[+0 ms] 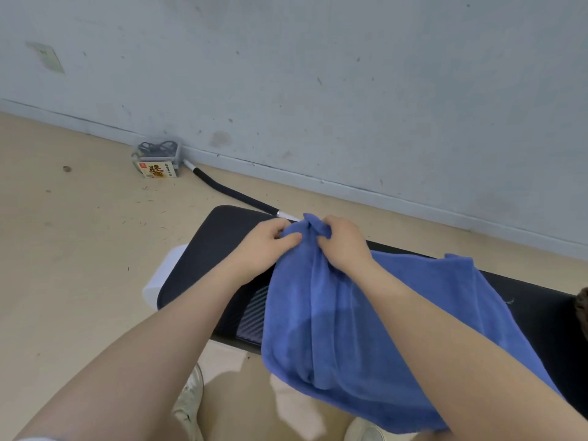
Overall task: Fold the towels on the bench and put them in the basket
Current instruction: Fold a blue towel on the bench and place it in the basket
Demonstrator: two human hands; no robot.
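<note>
A blue towel is lifted over the black padded bench and drapes down across the bench's front edge towards my legs. My left hand pinches the towel's top edge on the left. Close beside it, my right hand grips a bunched corner of the same edge. The two hands almost touch. A brown fabric item peeks in at the right frame edge on the bench. No basket is in view.
A small box with a printed label stands on the floor by the wall. A black hose with white ends runs from it to behind the bench. A white object sits under the bench's left end. My shoes are below.
</note>
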